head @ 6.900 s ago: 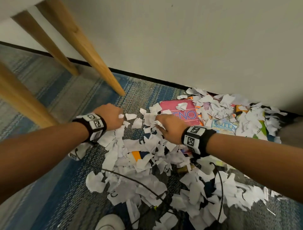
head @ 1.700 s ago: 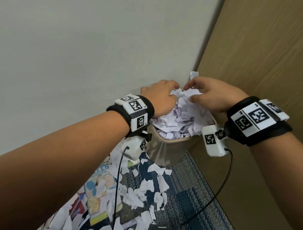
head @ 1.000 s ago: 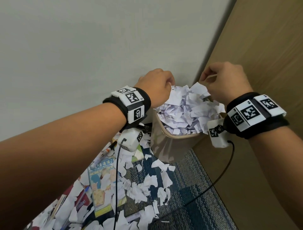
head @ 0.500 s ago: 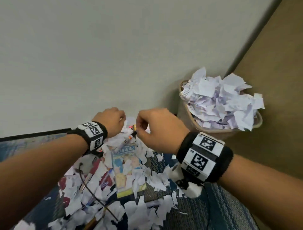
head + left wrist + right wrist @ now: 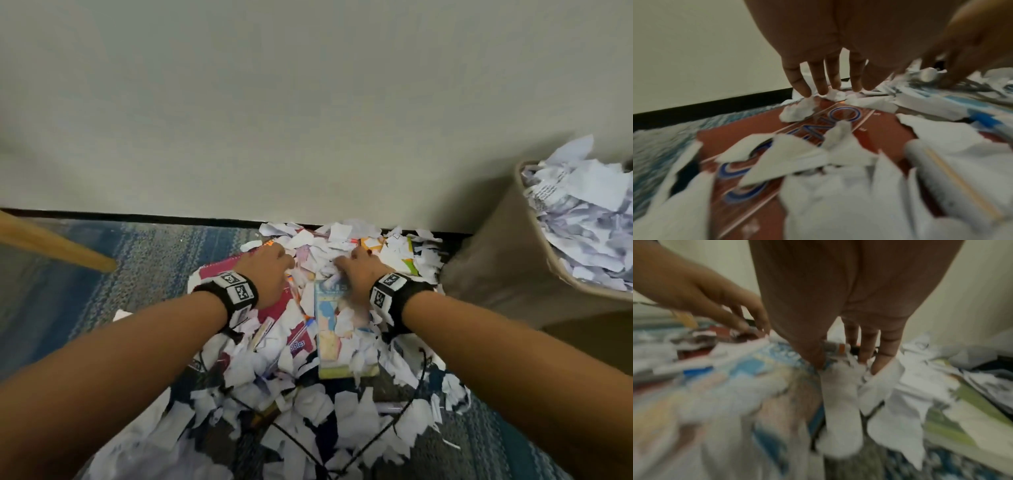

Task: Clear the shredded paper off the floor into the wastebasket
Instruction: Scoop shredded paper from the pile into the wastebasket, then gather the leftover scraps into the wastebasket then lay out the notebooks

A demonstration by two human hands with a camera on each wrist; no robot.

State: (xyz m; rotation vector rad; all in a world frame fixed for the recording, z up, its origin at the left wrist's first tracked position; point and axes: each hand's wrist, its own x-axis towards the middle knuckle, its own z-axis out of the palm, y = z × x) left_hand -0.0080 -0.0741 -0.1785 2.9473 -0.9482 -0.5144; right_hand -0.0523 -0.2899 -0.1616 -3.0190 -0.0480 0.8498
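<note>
Torn white paper [image 5: 342, 411] litters the blue striped carpet along the wall. Both hands are down in the far end of this pile, backs up. My left hand [image 5: 274, 267] reaches over a red notebook, its straight fingers [image 5: 819, 87] touching small crumpled scraps [image 5: 797, 110]. My right hand [image 5: 356, 270] lies a little to its right, with thumb and fingers [image 5: 881, 356] pointing down into blurred white scraps [image 5: 840, 386]; I see nothing gripped. The tan wastebasket [image 5: 496, 267] stands at the right against the wall, heaped with paper above its rim.
Under the scraps lie a red notebook [image 5: 215, 270], a blue and yellow booklet [image 5: 329, 342], a green-edged book [image 5: 409, 265] and pens [image 5: 298, 301]. Black cables [image 5: 416, 387] trail from my wrists. A wooden leg [image 5: 51, 245] slants in at the left.
Both hands have left the wastebasket's top and dropped leftward onto the floor pile by the wall. The basket now sits at the right edge of the head view.
</note>
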